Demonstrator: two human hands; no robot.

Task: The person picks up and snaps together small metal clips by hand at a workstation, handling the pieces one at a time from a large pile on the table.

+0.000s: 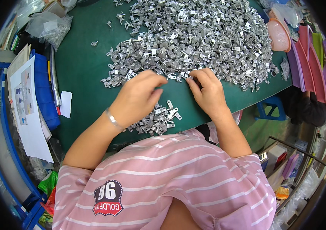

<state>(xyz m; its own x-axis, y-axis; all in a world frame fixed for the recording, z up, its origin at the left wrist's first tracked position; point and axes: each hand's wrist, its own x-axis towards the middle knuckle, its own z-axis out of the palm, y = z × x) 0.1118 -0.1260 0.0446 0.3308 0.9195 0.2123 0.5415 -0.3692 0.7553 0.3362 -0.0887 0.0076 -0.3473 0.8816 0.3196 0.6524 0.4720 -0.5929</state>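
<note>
A big heap of small silvery metal brackets (193,38), each a bent tab with a hole, spreads over the green table. At its near edge my right hand (209,92) bends its fingers down, thumb and forefinger pinched on one small metal bracket (188,79). My left hand (140,94), with a bracelet at the wrist, hovers to the left with curled fingers. Its fingertips are slightly smeared, and whether they hold anything is hidden. Just below that hand lies a smaller pile of similar brackets (157,120), partly covered by my left wrist.
Left of me stand a blue bin (46,92) and papers (28,103). A clear bag of small parts (57,32) lies at the far left. Right of the heap are a pink basket (278,35) and coloured trays (308,57). A blue stool (271,108) stands beyond the table edge, near another person's head (312,111).
</note>
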